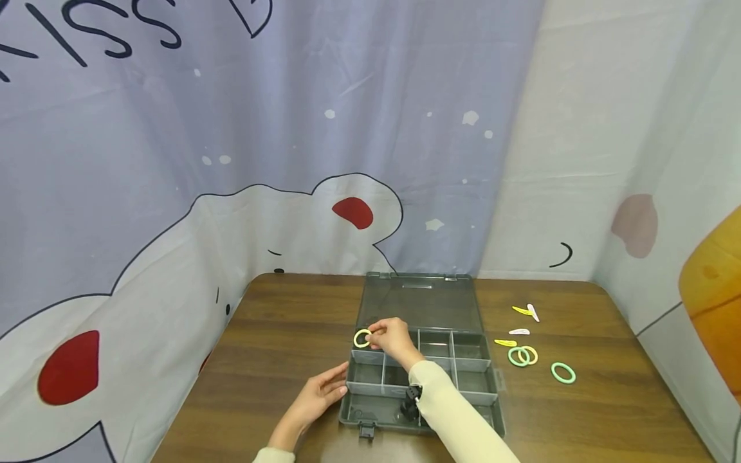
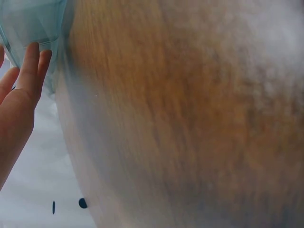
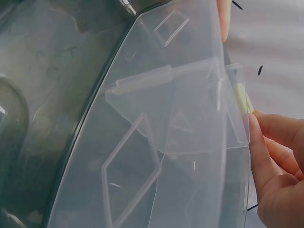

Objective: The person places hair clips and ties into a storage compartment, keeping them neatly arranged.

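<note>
My right hand (image 1: 393,337) pinches a pale yellow ring (image 1: 356,343) between thumb and fingertips, over the back left compartment of a grey, see-through divided box (image 1: 365,388). In the right wrist view, the right hand (image 3: 280,166) shows beyond the clear dividers, a sliver of the yellow ring (image 3: 244,99) at its fingertips. The left hand (image 1: 317,400) rests its straight fingers against the box's left side. In the left wrist view, those fingers of the left hand (image 2: 23,90) lie along the clear wall of the box (image 2: 40,23). The lid (image 1: 419,302) is folded back flat behind the box.
Right of the box on the wooden table (image 1: 613,347) lie a green ring (image 1: 563,373), another green ring (image 1: 512,360) overlapping a yellow ring (image 1: 535,355), and several yellow and white hair clips (image 1: 505,343). A printed curtain (image 1: 278,128) hangs behind the table.
</note>
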The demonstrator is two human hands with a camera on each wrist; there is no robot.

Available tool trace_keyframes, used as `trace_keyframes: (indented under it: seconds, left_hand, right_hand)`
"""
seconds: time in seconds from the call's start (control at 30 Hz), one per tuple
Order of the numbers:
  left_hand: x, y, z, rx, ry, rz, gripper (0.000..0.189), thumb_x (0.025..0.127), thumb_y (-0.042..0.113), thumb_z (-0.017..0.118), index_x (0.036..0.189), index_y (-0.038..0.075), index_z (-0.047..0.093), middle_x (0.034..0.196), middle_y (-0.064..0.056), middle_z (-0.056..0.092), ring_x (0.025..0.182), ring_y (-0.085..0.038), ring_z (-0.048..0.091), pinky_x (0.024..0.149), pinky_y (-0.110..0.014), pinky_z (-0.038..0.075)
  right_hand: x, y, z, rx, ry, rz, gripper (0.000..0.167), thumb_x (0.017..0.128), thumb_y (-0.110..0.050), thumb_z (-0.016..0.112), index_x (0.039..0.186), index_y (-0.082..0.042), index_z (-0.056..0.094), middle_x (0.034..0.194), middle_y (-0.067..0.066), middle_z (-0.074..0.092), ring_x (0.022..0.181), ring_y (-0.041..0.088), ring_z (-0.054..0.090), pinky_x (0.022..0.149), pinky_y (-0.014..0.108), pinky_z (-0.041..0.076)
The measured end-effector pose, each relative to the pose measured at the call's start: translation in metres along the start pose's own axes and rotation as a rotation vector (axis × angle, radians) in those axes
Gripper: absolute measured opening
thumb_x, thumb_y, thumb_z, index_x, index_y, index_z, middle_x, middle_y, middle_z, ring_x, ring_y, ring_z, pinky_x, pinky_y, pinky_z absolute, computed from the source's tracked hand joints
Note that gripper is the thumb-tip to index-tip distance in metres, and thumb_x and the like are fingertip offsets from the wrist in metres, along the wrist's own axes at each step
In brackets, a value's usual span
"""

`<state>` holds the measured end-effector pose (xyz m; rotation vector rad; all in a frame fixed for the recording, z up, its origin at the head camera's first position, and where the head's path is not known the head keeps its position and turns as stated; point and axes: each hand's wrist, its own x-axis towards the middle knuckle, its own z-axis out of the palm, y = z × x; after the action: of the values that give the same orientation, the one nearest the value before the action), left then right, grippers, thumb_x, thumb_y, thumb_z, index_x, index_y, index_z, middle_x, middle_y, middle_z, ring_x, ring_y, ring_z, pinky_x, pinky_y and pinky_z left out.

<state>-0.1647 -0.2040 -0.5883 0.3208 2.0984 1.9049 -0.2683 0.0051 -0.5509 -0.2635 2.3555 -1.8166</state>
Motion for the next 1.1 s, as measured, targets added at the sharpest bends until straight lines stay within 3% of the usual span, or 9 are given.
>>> trace_keyframes:
  seconds: [0.17,0.4,0.53,0.7,1.1]
  left_hand:
    - [0.000,0.002,0.000,0.004,-0.008,0.003,0.055,0.095,0.006,0.059,0.144,-0.007,0.035,0.138,-0.035,0.042,0.123,-0.042,0.049,0.097,-0.025,0.049]
    - [0.002,0.002,0.001,0.015,-0.014,-0.003,0.056,0.095,0.007,0.059,0.144,-0.006,0.035,0.139,-0.035,0.041,0.124,-0.041,0.049,0.098,-0.026,0.048]
    - [0.000,0.003,0.002,0.019,-0.006,0.000,0.056,0.096,0.007,0.059,0.144,-0.006,0.035,0.139,-0.035,0.041,0.124,-0.042,0.049,0.097,-0.025,0.048]
    - [-0.002,0.003,0.002,0.010,0.002,-0.009,0.057,0.095,0.007,0.060,0.144,-0.006,0.035,0.139,-0.035,0.041,0.125,-0.043,0.047,0.098,-0.025,0.047]
    - [-0.001,-0.001,0.002,0.033,0.010,0.010,0.057,0.095,0.010,0.060,0.144,-0.006,0.035,0.139,-0.035,0.041,0.125,-0.041,0.048,0.099,-0.024,0.046]
  right_hand:
    - [0.000,0.001,-0.001,-0.028,-0.021,-0.028,0.018,0.082,0.006,0.071,0.098,0.013,0.068,0.077,0.017,0.070,0.064,0.023,0.070,0.057,0.026,0.059]
    - [0.001,0.004,-0.007,0.024,-0.056,-0.043,0.023,0.083,0.006,0.070,0.103,0.016,0.065,0.081,0.020,0.070,0.070,0.032,0.071,0.063,0.034,0.061]
    - [0.001,0.002,-0.009,-0.004,-0.068,-0.046,0.025,0.084,0.003,0.070,0.106,0.014,0.065,0.084,0.018,0.072,0.071,0.030,0.071,0.066,0.039,0.061]
    - [0.000,-0.002,-0.014,-0.025,-0.071,-0.047,0.026,0.084,0.001,0.069,0.108,0.012,0.065,0.085,0.016,0.072,0.077,0.033,0.071,0.066,0.032,0.060]
    - [0.006,-0.009,-0.061,-0.051,0.062,-0.125,0.020,0.083,0.002,0.072,0.102,0.007,0.069,0.085,0.018,0.072,0.075,0.028,0.071,0.065,0.030,0.060]
